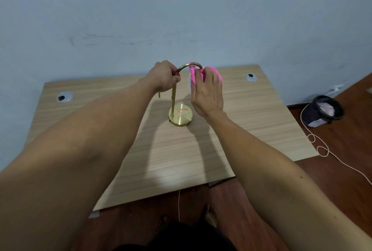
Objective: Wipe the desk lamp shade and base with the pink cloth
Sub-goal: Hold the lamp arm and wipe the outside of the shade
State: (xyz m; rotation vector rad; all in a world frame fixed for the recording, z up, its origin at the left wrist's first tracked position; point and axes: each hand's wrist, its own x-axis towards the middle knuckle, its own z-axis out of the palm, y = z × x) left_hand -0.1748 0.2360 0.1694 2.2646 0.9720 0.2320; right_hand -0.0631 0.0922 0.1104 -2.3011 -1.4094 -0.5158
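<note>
The desk lamp stands mid-surface (251,109), its round brass base (180,116) at 6 o'clock below the arched neck (182,67). The left hand (164,77) is closed around the neck; the right hand (208,93) presses the pink cloth (209,71) over the shade, which is almost hidden. The brass looks stiff and slick, probably top-heavy, so steadying the neck seems wise; the soft cloth moulds easily.

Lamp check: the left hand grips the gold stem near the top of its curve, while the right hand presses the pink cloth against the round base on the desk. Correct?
Not quite. The head view shows the right hand pressing the pink cloth against the white shade up at the arch's end, not the round base. The left hand does grip the gold stem.
</note>
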